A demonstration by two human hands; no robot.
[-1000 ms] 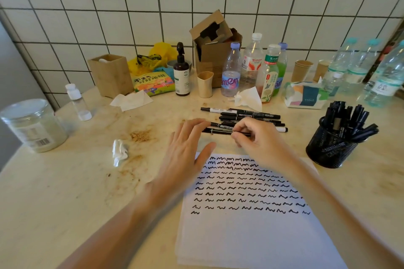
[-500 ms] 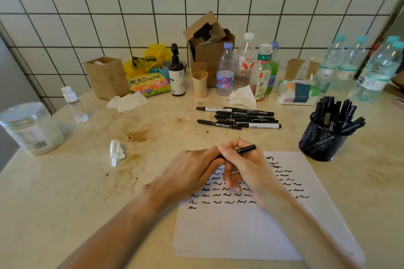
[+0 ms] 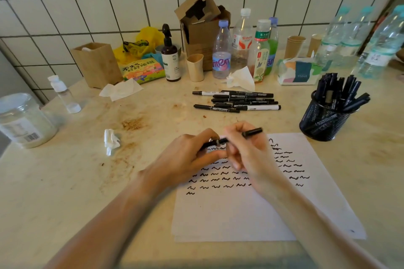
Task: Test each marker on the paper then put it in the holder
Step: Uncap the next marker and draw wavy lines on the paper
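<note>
We see both hands gripping one marker (image 3: pixel 251 133) over the paper (image 3: pixel 240 214): left hand (image 3: pixel 188 159) pinching its near end, right hand (image 3: pixel 247 150) wrapping the barrel; holder (image 3: pixel 323 122) at two o'clock.

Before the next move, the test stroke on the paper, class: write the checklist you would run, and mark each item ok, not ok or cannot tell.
1. Marker held: ok, both the left hand and the right hand grip it over the paper.
2. Cap off: cannot tell, the hands cover that end.
3. Blank space on the paper: ok, its lower half is unmarked.
4. Holder within reach: ok, it stands upright just beyond the paper's far right corner.
5. Room in the holder: cannot tell, it is already crowded with markers.
6. Untested markers clear of the paper: ok, they lie beyond its far edge.
</note>
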